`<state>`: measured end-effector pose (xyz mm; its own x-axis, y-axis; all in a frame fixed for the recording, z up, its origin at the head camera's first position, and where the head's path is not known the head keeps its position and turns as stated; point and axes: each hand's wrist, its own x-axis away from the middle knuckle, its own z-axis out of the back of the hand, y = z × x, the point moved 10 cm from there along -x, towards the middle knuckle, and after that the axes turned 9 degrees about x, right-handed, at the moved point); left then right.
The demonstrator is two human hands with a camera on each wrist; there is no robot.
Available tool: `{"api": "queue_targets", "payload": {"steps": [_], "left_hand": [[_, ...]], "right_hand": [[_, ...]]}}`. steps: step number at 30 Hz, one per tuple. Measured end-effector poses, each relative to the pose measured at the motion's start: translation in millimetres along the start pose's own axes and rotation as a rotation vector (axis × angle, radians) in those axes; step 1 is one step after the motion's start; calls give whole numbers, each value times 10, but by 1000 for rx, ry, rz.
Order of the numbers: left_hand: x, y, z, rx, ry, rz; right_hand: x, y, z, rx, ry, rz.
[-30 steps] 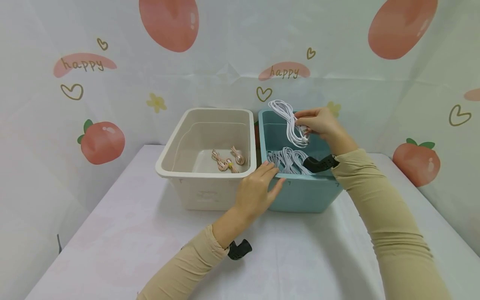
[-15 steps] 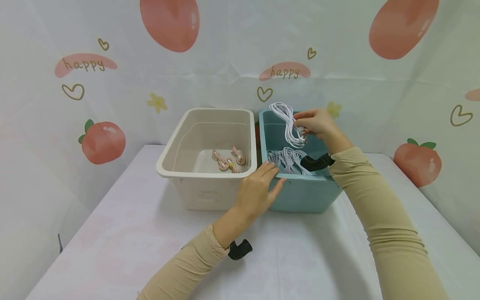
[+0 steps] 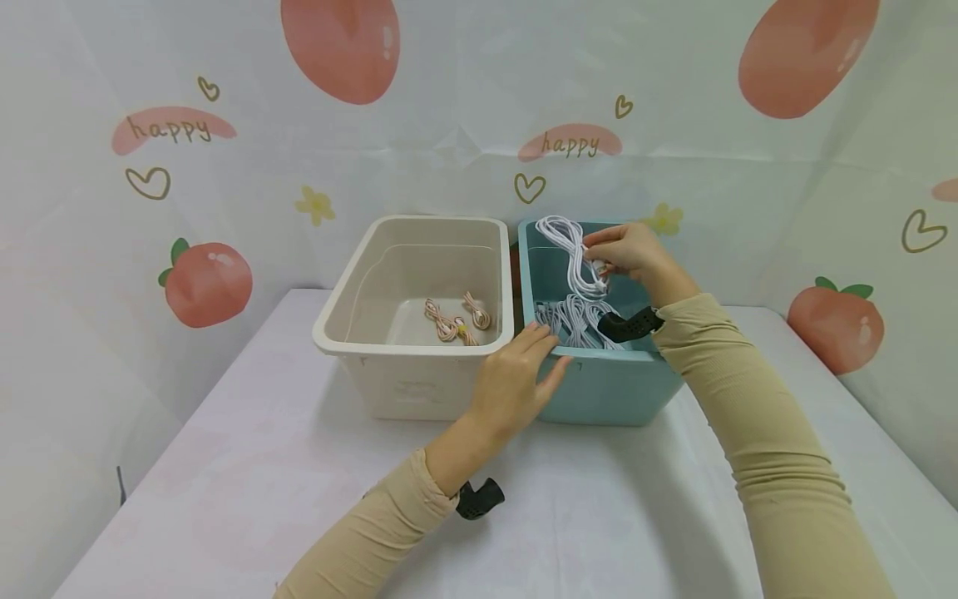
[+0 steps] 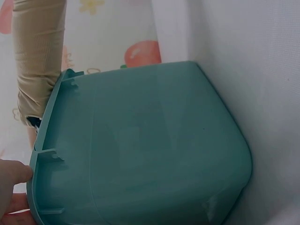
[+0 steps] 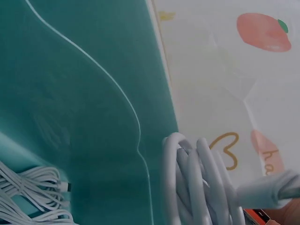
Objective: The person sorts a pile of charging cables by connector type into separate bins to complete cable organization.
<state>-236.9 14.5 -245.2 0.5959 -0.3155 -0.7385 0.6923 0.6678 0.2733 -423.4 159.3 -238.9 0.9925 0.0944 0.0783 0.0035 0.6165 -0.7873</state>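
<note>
In the head view, my right hand [image 3: 638,253] pinches a coiled white charging cable [image 3: 575,264] over the teal bin [image 3: 609,387]. Loops of this cable [image 5: 194,185] fill the lower part of the right wrist view, with a pale plug end [image 5: 265,190] jutting from them. More coiled white cables [image 3: 575,320] lie in the bin, just below the held coil. My left hand [image 3: 511,378] rests at the bin's near left corner, fingers fairly straight over the rim; its thumb touches the rim in the left wrist view.
Left of the teal bin stands a beige bin [image 3: 415,345] with several small bundles of thin pinkish cable [image 3: 441,323] inside. A narrow gap separates the bins. Both stand on a white-covered table [image 3: 614,516] against a printed backdrop [image 3: 449,166].
My right hand has come down slightly and a little to the left, lowering the coiled charging cable until it overlaps the cables in the teal bin. My left hand has stayed in place.
</note>
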Motion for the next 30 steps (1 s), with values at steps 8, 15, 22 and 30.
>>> {"api": "queue_targets", "payload": {"steps": [8, 15, 22, 30], "left_hand": [[-3, 2, 8, 3, -6, 15], [1, 4, 9, -1, 4, 7], [1, 14, 20, -5, 24, -7], [5, 8, 7, -10, 12, -3]], "right_hand": [[-5, 24, -26, -1, -16, -17], [-14, 51, -41, 23, -34, -33], [-3, 86, -86, 86, -117, -57], [25, 44, -77, 51, -118, -31]]}}
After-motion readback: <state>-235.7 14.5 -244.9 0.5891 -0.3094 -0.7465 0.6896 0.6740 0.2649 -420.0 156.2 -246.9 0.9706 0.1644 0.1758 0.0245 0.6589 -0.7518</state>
